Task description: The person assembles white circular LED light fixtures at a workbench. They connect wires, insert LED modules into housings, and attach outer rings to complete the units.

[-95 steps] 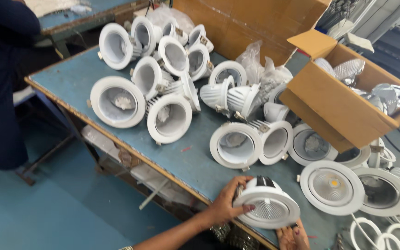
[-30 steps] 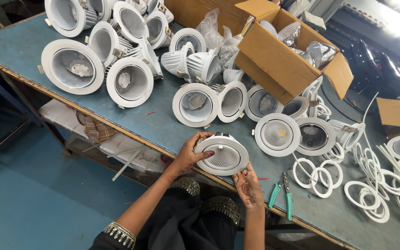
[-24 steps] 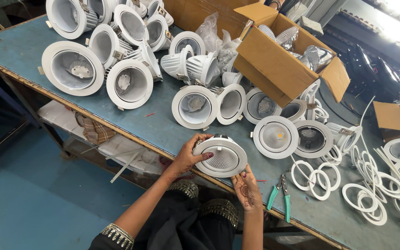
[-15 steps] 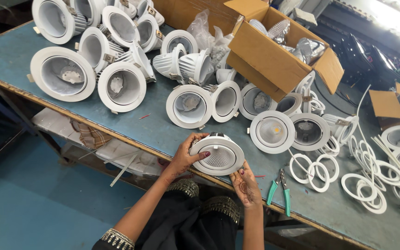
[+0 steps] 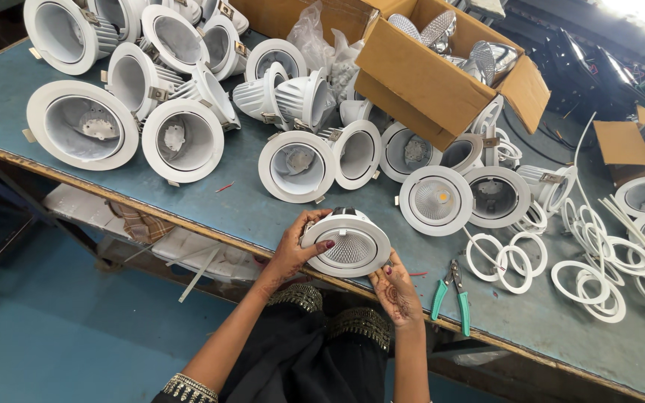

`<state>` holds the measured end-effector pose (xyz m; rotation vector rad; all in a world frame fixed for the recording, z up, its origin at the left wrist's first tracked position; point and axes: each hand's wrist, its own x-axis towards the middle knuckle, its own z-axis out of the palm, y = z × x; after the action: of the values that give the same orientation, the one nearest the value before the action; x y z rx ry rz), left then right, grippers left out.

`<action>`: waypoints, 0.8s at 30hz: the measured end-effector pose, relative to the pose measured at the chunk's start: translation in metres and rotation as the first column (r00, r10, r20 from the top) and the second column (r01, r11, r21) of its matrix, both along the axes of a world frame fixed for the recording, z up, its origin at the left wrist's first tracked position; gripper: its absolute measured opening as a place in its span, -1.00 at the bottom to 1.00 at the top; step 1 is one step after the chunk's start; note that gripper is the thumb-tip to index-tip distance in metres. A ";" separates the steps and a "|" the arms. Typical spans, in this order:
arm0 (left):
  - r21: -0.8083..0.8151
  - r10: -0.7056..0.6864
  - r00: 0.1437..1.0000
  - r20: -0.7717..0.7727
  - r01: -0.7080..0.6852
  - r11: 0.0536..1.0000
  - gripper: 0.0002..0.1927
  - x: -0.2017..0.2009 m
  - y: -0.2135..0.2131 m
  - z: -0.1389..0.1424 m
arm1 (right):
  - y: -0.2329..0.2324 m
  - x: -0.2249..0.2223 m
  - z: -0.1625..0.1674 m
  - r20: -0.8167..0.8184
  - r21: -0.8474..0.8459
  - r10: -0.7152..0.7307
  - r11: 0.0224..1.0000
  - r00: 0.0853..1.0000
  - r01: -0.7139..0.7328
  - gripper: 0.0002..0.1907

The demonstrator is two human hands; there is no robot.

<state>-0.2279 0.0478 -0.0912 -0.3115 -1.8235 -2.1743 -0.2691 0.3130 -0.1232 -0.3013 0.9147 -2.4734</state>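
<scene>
Held lamp: a round white downlight [image 5: 346, 242] is held at the lower centre of the frame, just above the near edge of the table [image 5: 248, 213]; its ribbed face is turned up to the camera.
Left hand: the left hand [image 5: 293, 250] is placed on the left rim of the lamp; the fingers are curled around the rim and it is grasped, with the thumb laid on the front ring.
Right hand: the right hand [image 5: 395, 289] is set under the lower right rim of the lamp; the fingertips are pressed against the rim, but how firmly it is gripped cannot be told.
Pliers: green-handled pliers [image 5: 451, 294] are laid on the table just to the right of the right hand, apart from it.
Rings: loose white rings [image 5: 508, 259] are scattered at the right of the frame, some overlapping.
Finished lamp: one lamp with a yellow spot in the middle [image 5: 435, 200] is seen face up, right of centre and above the held lamp.
Empty housings: many white housings [image 5: 82, 125] are spread over the upper left and centre, some upright and some tipped on the side.
Box: an open cardboard box [image 5: 431, 71] with shiny reflectors inside is seen at the upper centre.
Clothing: dark sleeves with embroidered cuffs are seen at the bottom.
</scene>
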 end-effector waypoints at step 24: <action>-0.215 0.161 0.969 0.189 -0.120 0.969 -0.23 -0.024 0.007 -0.017 | -0.035 0.013 0.004 -0.315 0.458 -0.370 0.748 0.874 0.481 -0.52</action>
<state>-0.2520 0.0544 -0.1077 0.0048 -2.1138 -1.9910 -0.2564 0.2779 -0.1191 -0.1648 1.8894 -2.4727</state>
